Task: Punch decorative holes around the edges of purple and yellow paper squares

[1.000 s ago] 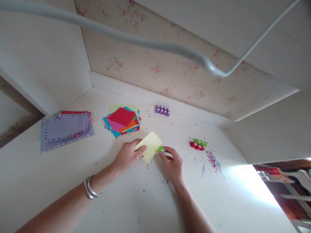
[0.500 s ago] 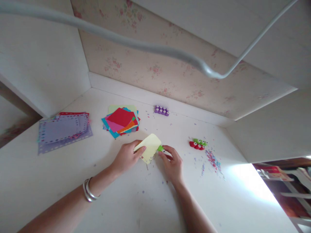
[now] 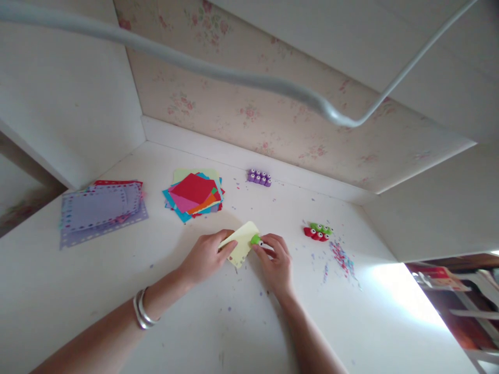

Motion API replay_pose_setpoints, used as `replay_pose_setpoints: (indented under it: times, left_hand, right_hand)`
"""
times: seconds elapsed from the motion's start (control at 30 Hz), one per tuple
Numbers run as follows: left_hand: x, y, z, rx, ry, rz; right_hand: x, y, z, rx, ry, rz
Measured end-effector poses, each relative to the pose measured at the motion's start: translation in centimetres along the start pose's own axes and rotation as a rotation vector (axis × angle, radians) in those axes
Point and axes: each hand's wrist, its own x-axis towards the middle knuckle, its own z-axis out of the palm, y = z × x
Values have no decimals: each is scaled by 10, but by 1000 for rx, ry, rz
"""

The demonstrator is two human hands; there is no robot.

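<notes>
My left hand (image 3: 206,255) pinches a pale yellow sheet of paper (image 3: 244,240) by its left side, holding it tilted above the white table. Small punched shapes run along the sheet's lower edge. Between the fingers of my right hand (image 3: 277,259) is a small green craft punch (image 3: 255,240) with a white and black button, set against the sheet's right edge. Whether the paper sits inside the punch's slot is hidden. Beyond my hands lies a stack of coloured paper (image 3: 193,189), with a red sheet on top.
Lilac sheets with punched borders (image 3: 97,208) lie at the left. Purple punches (image 3: 259,177) stand near the back wall. Red punches (image 3: 315,235) and green punches (image 3: 320,227) stand at the right beside a scatter of paper bits (image 3: 343,258). A grey tube (image 3: 234,72) crosses overhead.
The yellow sheet has shifted slightly right and down and turned a little. The green punch now overlaps its right edge more. Both hands keep their hold.
</notes>
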Motion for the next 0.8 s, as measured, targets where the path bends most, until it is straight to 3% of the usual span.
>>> replay_pose_setpoints:
  times: [0.13,0.37,0.5,0.63,0.7,0.8]
  left_hand:
    - [1,-1,1,-14,7,-61]
    - [0,-7,8,88,31,-63]
    - [-2,-7,7,251,87,31]
    - [-6,1,-1,504,202,222]
    - [-7,4,-4,581,182,281]
    - [-10,4,-3,609,58,298]
  right_hand:
    - [-1,1,-1,-83,-113,-20]
    - [0,6,-4,-162,-284,-261]
    - [1,9,-6,-160,-325,-290]
    - [1,7,-7,-179,-301,-271]
    - [1,5,-7,-176,-305,-266]
    - [1,4,-7,-170,-303,-258]
